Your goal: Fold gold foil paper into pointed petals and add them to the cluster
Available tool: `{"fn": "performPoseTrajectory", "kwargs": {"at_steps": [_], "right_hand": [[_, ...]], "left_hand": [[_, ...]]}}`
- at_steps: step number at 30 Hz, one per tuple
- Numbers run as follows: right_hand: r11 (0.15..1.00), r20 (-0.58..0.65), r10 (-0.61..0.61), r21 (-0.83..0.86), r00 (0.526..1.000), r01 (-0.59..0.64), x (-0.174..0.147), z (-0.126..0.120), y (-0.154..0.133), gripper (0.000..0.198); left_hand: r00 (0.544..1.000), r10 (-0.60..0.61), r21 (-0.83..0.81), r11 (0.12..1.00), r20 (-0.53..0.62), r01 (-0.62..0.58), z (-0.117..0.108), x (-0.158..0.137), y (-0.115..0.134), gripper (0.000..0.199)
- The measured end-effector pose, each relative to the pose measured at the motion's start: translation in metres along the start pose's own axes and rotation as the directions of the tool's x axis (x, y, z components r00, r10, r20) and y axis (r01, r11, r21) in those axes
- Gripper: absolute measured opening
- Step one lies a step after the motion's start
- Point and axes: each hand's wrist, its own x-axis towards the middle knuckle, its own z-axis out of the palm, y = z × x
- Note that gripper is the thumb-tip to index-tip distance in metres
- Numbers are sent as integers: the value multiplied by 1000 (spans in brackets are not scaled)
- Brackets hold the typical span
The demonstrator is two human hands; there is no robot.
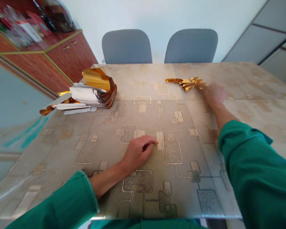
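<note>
My left hand rests on the patterned tablecloth at the middle of the table. Its fingers are curled and the thumb lies close to the index finger, with nothing visible between them. Farther off to the right, my right hand is blurred by motion. It is beside a cluster of folded gold foil paper pieces, and whether it grips any of them is unclear. One longer folded gold piece points left from this cluster. A thick stack of paper sheets, white and gold, lies at the far left, with a curled gold sheet on top.
Two grey chairs stand behind the table's far edge, against a pale wall. On the left is a reddish wooden cabinet with bags and boxes on it. The table's near edge runs along my body.
</note>
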Motion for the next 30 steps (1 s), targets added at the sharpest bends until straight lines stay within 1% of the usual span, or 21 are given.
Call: {"fn": "performPoseTrajectory", "kwargs": {"at_steps": [2,3,7,11,16,17,19,21,22,23,25,27,29,30], "right_hand": [[995,-36,92,-39,995,-94,0,0,-3,22],[991,-44,117,-54,992,-120,-1,0,-5,20],[990,-26,105,-93,994,-107,1,-1,-8,11],[981,-20,128,-143,992,-129,3,1,-7,2],[980,1,142,-141,990,-141,5,7,-5,11],[981,8,140,-140,990,-137,5,7,-5,14],[983,22,130,-137,991,-126,4,6,-5,23],[984,32,120,-133,992,-115,0,2,-4,29],[985,34,117,-132,993,-111,-4,-1,-4,30],[985,30,116,-129,993,-111,-8,-5,-4,30],[986,8,119,-119,993,-117,-19,-14,-4,31],[988,-22,119,-100,993,-121,-33,-25,-6,37],[991,-26,105,-77,994,-106,-50,-36,-11,42],[994,-23,91,-61,996,-92,-58,-42,-14,42]], "left_hand": [[1000,-1,-2,1000,3,1,0,0,1,25],[1000,-1,-3,1000,4,1,0,0,1,25],[1000,8,-4,1000,4,-8,-1,1,2,25],[1000,13,-6,1000,4,-13,-2,1,2,26],[999,33,-1,999,2,-33,2,-2,1,26],[999,52,3,999,4,-52,2,-1,0,26],[991,136,38,990,8,-136,-5,2,0,26],[961,277,133,952,14,-276,-26,12,-1,27],[946,323,222,922,9,-317,-42,19,-2,27],[941,339,328,890,-10,-317,-62,29,-3,28],[943,331,528,809,-43,-260,-107,50,-7,30],[959,277,681,714,-58,-165,-152,72,-15,34],[979,197,811,581,-49,-76,-190,89,-26,36],[985,166,824,564,-44,-58,-203,96,-33,37]]}}
